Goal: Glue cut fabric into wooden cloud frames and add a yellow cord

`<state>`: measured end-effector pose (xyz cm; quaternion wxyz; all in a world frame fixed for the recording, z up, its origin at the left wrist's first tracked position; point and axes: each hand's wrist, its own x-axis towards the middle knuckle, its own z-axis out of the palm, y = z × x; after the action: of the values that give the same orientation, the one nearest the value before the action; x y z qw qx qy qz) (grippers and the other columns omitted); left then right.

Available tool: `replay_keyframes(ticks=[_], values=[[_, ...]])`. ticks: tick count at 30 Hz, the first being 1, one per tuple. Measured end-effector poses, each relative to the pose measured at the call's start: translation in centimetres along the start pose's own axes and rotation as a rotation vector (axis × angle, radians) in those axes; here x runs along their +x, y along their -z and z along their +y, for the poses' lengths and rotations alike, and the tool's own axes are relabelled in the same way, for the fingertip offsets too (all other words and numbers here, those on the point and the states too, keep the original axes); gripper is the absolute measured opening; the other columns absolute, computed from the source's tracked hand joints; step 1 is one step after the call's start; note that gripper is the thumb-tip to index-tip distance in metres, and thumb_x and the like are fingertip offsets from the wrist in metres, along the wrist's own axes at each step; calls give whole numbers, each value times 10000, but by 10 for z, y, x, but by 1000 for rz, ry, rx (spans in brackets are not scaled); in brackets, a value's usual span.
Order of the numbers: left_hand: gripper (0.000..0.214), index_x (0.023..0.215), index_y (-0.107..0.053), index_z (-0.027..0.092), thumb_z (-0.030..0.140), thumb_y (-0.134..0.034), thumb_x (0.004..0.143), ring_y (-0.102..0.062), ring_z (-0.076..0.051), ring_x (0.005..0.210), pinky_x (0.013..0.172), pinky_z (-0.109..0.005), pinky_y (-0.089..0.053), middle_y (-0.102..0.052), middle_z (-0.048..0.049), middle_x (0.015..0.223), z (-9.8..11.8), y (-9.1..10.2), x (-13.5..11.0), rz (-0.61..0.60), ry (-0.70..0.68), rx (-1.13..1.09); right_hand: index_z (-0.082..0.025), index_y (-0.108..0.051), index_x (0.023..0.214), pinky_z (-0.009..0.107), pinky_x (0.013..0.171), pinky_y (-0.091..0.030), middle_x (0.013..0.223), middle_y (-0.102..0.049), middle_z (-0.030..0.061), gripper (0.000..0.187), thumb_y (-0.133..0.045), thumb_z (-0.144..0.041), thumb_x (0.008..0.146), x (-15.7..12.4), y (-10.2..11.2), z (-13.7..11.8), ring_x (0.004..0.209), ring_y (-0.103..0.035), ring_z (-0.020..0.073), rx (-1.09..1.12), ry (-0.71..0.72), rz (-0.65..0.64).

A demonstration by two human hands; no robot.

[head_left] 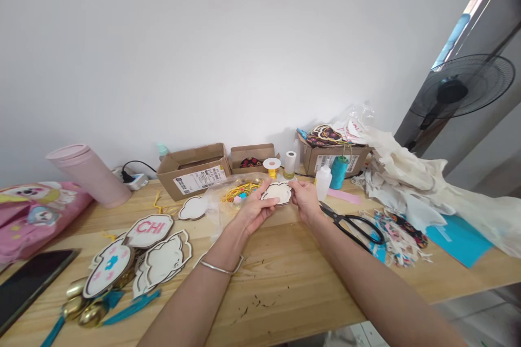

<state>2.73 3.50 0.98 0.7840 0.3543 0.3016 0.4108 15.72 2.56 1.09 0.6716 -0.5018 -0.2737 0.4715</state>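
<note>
At lower left: phone (36, 284), then brass bells (93, 314) with blue tassels (134, 306). Just beyond, stacked white cutouts (165, 260) beside a "CHI" sign (148, 229). Right of center: black scissors (352, 226), near fabric scraps (401, 238). Mid-frame: cloud-shaped plaque (277, 193) between both hands. Left hand (254, 210) clamped on its left side, thumb on the face; right hand (306, 199) pinching the right edge, fingertips together. Behind, right of center: white bottle (323, 181) next to teal thread (338, 172). Farther back, against the wall: cardboard box (197, 176), left of center. Upper right: fan (451, 89).
</note>
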Motion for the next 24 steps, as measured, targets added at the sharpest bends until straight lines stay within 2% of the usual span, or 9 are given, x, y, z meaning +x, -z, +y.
replay_keyframes(ticks=[6, 10, 12, 15, 18, 20, 22, 24], values=[[686, 1253, -463, 213, -61, -588, 636, -533, -29, 540, 415, -83, -426, -612, -66, 961, -1, -1, 1, 69, 112, -84, -178, -426, 378, 193, 295, -125, 275, -395, -62, 255, -533, -158, 609, 4, 4, 4, 248, -250, 34, -40, -50, 20], [708, 1260, -456, 214, -48, -616, 621, -534, -33, 562, 430, -88, -424, -615, -66, 963, -3, -1, 2, 73, 110, -72, -182, -426, 379, 198, 297, -133, 282, -389, -66, 248, -552, -175, 593, 7, 6, 9, 258, -260, 37, -36, -26, 2], [751, 1266, -452, 232, -35, -649, 592, -526, -36, 574, 435, -102, -419, -610, -53, 992, -2, -3, 1, 75, 61, -20, -185, -426, 392, 201, 304, -139, 295, -378, -74, 241, -561, -202, 591, 8, 6, 11, 271, -254, 37, -22, 6, -22], [825, 1304, -404, 241, 17, -693, 564, -534, -62, 644, 496, -144, -437, -597, -40, 1060, 0, -8, -2, 92, -113, 221, -184, -441, 435, 199, 324, -160, 332, -364, -86, 230, -582, -262, 599, 11, 8, 11, 308, -244, 38, 11, 71, -77], [873, 1348, -333, 221, 84, -708, 571, -552, -150, 907, 746, -234, -465, -565, -47, 1164, 2, -14, -5, 83, -358, 560, -179, -479, 487, 199, 350, -180, 365, -355, -92, 235, -617, -325, 608, 14, 11, 9, 347, -246, 44, 35, 139, -151], [858, 1364, -301, 224, 112, -685, 604, -481, -208, 1092, 914, -304, -393, -516, -53, 1247, 3, -15, -7, 75, -535, 793, -174, -503, 503, 198, 375, -209, 387, -368, -87, 260, -639, -362, 618, 17, 14, 8, 375, -266, 48, 38, 180, -216], [797, 1372, -282, 234, 121, -626, 663, -426, -237, 1169, 974, -351, -336, -471, -67, 1298, 2, -15, -9, 85, -684, 1033, -167, -528, 513, 196, 419, -263, 429, -412, -73, 284, -654, -395, 627, 18, 16, 6, 419, -315, 55, 38, 215, -289], [704, 1374, -280, 233, 124, -545, 731, -428, -249, 1176, 961, -371, -348, -455, -90, 1308, 0, -14, -10, 87, -803, 1258, -166, -568, 551, 198, 490, -326, 500, -479, -55, 282, -662, -418, 634, 18, 18, 4, 484, -379, 66, 39, 244, -349]])
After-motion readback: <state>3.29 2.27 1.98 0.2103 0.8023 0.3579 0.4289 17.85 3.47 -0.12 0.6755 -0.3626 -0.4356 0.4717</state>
